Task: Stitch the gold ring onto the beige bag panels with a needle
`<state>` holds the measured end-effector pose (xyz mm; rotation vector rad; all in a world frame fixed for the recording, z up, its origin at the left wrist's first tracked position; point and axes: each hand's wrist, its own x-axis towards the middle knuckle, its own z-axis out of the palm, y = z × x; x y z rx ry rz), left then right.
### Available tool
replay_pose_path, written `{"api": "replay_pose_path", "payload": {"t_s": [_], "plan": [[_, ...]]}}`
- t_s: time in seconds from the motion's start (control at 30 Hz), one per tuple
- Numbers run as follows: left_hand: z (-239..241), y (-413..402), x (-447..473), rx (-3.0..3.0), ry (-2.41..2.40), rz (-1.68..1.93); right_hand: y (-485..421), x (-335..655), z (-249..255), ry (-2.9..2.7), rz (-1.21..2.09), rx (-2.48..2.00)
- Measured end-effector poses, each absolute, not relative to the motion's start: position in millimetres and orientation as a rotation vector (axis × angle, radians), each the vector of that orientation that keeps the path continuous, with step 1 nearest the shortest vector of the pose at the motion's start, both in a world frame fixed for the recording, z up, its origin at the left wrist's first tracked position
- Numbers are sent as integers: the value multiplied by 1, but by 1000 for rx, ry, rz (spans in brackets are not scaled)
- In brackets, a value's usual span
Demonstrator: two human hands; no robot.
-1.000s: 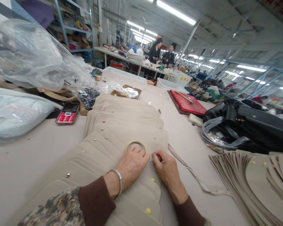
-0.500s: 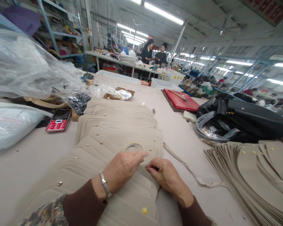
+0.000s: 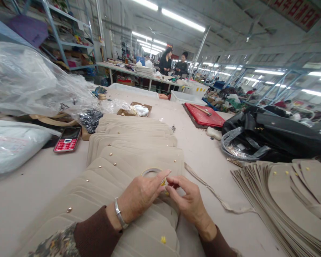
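Observation:
My left hand [image 3: 146,191] is closed round a roll of tape [image 3: 151,171] with a yellow edge, its lower part hidden by the fingers. Thumb and index finger of my right hand [image 3: 188,198] pinch at a bit of yellow tape beside the roll, close to my left fingertips. Beneath both hands lie overlapping beige panels [image 3: 128,160] with rounded corners and small gold-coloured studs. A yellow scrap [image 3: 163,240] sits on a panel nearer to me.
A fan of beige pieces [image 3: 283,200] lies at right, with a black bag [image 3: 278,135] behind it. Further back is a red board [image 3: 204,115] bearing a hammer. At left are a red phone [image 3: 67,139] and plastic-wrapped goods [image 3: 16,146]. A thin strip [image 3: 216,194] trails across the table.
My right hand has moved up from the panel edge to the tape roll, its fingers now at the yellow tape. My left hand has shifted slightly right with the roll.

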<state>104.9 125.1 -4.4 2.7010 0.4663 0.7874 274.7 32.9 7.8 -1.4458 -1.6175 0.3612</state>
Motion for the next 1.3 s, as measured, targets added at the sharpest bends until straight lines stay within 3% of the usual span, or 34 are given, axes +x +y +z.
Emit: {"api": "replay_pose_path", "payload": {"t_s": [0.37,0.7,0.93,1.13,1.3], "plan": [[6,120,112,2625,615,515,36,269,-6,-1698,-1,-1546],[0,117,118,2720,526,908,50,270,-4,-862,782,-1605],[2,112,119,2922,721,360,66,301,-20,-811,883,-1640],[0,113,121,2918,742,260,72,296,-21,-978,736,-1815],[2,114,120,2892,739,221,79,292,-16,-1295,420,-1975]]}}
